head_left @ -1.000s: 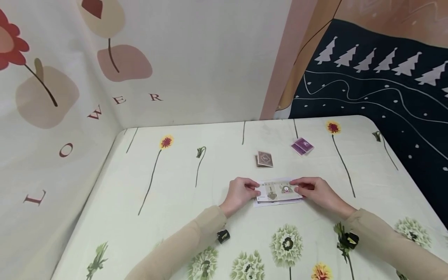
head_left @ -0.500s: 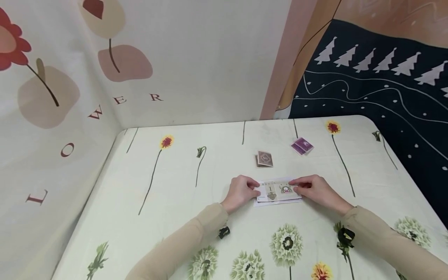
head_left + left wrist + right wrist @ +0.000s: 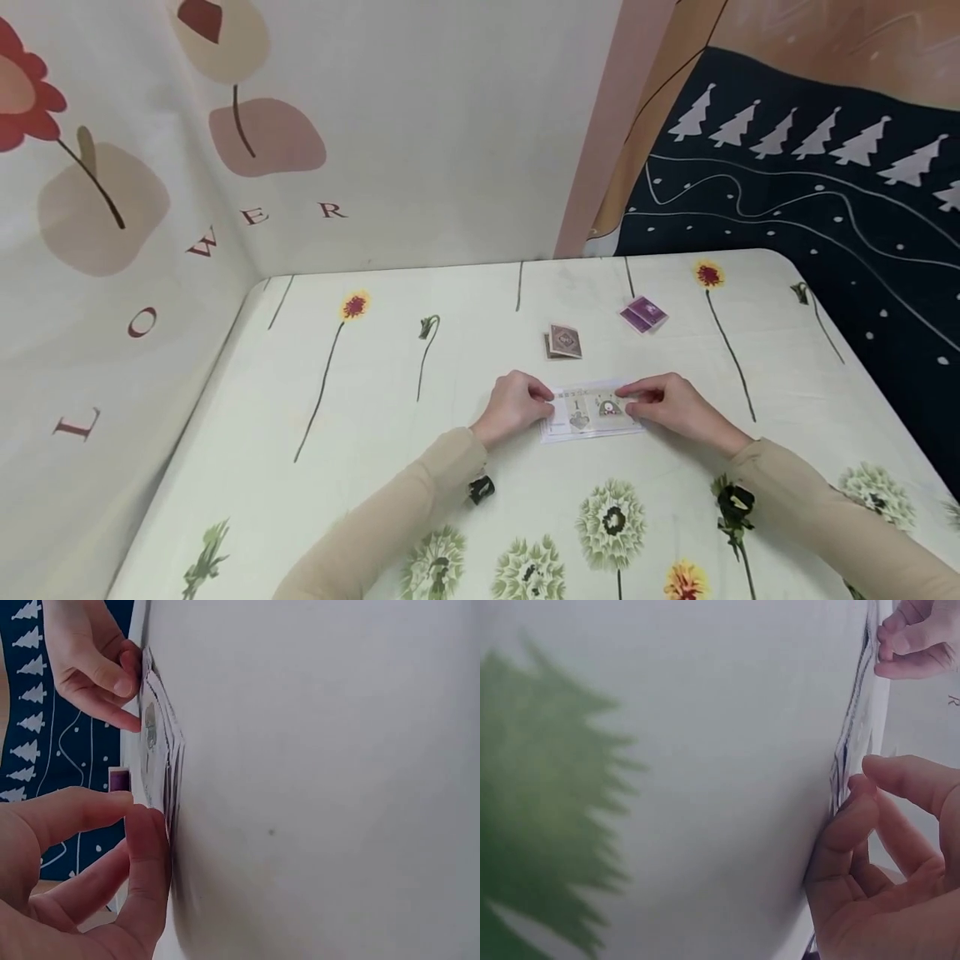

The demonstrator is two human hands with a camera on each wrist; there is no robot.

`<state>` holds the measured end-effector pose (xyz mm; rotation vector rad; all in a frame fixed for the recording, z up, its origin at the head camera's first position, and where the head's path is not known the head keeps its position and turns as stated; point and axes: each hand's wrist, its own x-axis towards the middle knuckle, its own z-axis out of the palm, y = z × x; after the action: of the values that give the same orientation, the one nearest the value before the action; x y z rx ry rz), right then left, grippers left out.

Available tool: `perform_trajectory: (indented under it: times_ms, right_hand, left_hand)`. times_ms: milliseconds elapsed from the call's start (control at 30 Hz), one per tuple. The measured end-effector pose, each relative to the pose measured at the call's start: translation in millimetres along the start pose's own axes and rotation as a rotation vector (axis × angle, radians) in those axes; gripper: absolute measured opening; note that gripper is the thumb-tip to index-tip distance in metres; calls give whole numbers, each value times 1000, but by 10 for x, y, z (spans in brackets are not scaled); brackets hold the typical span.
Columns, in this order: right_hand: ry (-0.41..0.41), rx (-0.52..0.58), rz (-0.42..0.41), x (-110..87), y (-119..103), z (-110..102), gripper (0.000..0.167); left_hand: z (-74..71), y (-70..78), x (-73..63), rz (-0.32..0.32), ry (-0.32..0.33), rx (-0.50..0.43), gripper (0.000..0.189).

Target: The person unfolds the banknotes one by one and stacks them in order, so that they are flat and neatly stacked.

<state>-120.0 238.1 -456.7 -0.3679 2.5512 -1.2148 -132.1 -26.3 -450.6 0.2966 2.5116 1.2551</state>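
Observation:
A thin stack of play banknotes [image 3: 588, 411] lies on the flowered cloth, its top note showing a "1" and a small cartoon figure. My left hand [image 3: 517, 406] pinches the stack's left end between thumb and fingers. At the right end, my right hand [image 3: 675, 407] pinches the upper corner with thumb and index finger. From the side, the left wrist view shows several layers of banknotes [image 3: 161, 739] slightly fanned at the edge. The right wrist view shows the layered banknote edges [image 3: 847, 742] running between both hands.
Beyond the stack lie a folded brown paper piece [image 3: 564, 342] and a folded purple paper piece [image 3: 643, 314]. The table [image 3: 375, 467] is covered by a cloth printed with flowers. Printed curtains [image 3: 450, 125] hang along its left and back sides.
The top note has come down and lies flatter on the notes below, with less dark gap at its front edge. Both hands have shifted only slightly and keep their hold.

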Motion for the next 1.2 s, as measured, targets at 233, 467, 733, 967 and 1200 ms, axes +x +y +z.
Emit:
perform_trajectory:
  times_ms: [233,467,733,967,1200]
  right_hand:
    - [-54,44,48,33,-21,-42,23]
    - [-50,88,9,48,-33,-86,19]
    - [-52,139,2,96,3,-86,21]
    - [30,143,28,127,-21,-215,31]
    - [218,248,33,232,-28,-487,37]
  left_hand:
    - [-42,4,25,1,-49,0,11]
    - [-97,71,68,-16,-76,-80,11]
    - [-194,220,135,-39,-62,-175,16]
    - [-219,292,230,-18,-50,-210,22]
    - [-148,385,364,-32,-50,-293,25]
